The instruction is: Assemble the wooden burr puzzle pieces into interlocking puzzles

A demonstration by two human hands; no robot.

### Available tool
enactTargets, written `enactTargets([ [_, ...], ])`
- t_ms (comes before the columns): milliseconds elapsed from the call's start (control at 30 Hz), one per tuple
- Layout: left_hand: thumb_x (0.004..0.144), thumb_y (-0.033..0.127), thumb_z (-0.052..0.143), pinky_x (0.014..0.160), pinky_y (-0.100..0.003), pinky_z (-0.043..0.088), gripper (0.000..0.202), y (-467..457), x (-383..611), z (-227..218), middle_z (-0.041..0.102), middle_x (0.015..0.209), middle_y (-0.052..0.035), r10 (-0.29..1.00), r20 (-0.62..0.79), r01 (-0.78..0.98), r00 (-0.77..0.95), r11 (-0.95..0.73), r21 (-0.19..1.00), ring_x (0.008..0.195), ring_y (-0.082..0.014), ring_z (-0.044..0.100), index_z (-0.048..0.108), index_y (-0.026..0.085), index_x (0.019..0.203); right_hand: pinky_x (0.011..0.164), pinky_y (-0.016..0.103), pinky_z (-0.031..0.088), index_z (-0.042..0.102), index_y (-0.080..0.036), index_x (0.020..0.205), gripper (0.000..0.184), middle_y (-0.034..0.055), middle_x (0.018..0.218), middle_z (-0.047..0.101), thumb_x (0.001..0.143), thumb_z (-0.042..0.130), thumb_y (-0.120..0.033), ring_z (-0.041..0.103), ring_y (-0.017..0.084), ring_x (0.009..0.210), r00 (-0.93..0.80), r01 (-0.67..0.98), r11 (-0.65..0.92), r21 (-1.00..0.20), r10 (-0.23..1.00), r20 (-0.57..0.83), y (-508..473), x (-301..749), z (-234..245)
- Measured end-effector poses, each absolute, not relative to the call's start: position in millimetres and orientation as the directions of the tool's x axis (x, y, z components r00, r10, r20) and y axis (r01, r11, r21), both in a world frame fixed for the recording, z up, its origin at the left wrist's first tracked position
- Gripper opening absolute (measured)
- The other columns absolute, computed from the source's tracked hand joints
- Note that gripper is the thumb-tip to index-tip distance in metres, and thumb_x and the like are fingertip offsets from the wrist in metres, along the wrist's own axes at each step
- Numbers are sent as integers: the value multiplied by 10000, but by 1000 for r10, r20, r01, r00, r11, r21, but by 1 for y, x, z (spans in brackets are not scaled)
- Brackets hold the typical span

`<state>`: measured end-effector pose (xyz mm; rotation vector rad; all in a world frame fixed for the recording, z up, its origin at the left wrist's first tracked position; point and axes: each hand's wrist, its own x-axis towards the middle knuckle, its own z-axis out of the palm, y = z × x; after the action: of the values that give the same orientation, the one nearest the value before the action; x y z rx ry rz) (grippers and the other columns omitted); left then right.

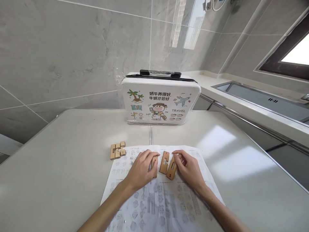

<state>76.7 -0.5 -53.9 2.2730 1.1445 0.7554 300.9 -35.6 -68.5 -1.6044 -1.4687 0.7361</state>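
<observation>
My left hand point(142, 169) is closed around a flat wooden puzzle piece point(155, 162), its fingers covering much of it. To its right lies a notched wooden puzzle piece point(163, 162), apart from both hands. The fingers of my right hand point(189, 167) grip the upper right edge of a slotted wooden puzzle piece marked 2 point(171, 174), which is tilted on the sheet. All three rest on a large printed paper sheet point(145, 219) showing small puzzle diagrams. A group of notched wooden pieces point(117, 150) sits together at the sheet's upper left corner.
A white cartoon-printed travel case point(160, 100) in clear plastic stands at the back of the white table point(72, 167), against a grey tiled wall point(84, 58). A counter with a sink point(265, 98) runs along the right. A seam divides the tabletop behind the paper.
</observation>
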Motion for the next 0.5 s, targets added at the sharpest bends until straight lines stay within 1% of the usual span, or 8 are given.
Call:
enactTargets([
  [100, 1055, 259, 455, 986, -434, 520, 293, 1, 77, -55, 719, 1147, -59, 835, 244, 578, 493, -524, 625, 1055, -250, 669, 677, 252, 1245, 613, 326, 435, 701, -222, 1037, 379, 18, 696, 636, 1053, 471, -523, 580, 214, 616, 122, 605, 19, -796, 986, 116, -36, 301, -72],
  [233, 1061, 267, 442, 954, -441, 518, 307, 2, 78, -54, 726, 1082, -56, 833, 238, 582, 499, -525, 621, 1013, -249, 672, 689, 262, 1244, 641, 329, 432, 679, -219, 1106, 328, 39, 811, 697, 1068, 451, -451, 641, 222, 684, 98, 759, 36, -650, 981, 169, -36, 299, -78],
  [300, 1056, 261, 453, 944, -443, 516, 301, 2, 78, -54, 730, 1063, -51, 835, 241, 584, 495, -525, 619, 1001, -250, 672, 692, 275, 1238, 629, 322, 426, 671, -220, 1122, 307, 34, 814, 694, 1072, 447, -424, 654, 223, 698, 76, 801, 52, -597, 980, 186, -36, 299, -82],
  [400, 1052, 250, 461, 942, -451, 510, 300, 2, 79, -56, 732, 1052, -47, 832, 242, 596, 499, -532, 602, 998, -252, 670, 688, 282, 1246, 615, 315, 424, 656, -224, 1139, 288, 25, 814, 680, 1079, 440, -405, 662, 220, 706, 51, 824, 70, -562, 979, 198, -36, 299, -85],
  [500, 1053, 254, 464, 963, -466, 503, 300, 3, 79, -60, 732, 1103, -56, 835, 237, 617, 496, -532, 580, 1032, -262, 668, 666, 264, 1275, 611, 315, 433, 640, -228, 1177, 295, 34, 880, 687, 1091, 416, -399, 664, 215, 721, 34, 826, 91, -557, 977, 211, -36, 300, -87],
])
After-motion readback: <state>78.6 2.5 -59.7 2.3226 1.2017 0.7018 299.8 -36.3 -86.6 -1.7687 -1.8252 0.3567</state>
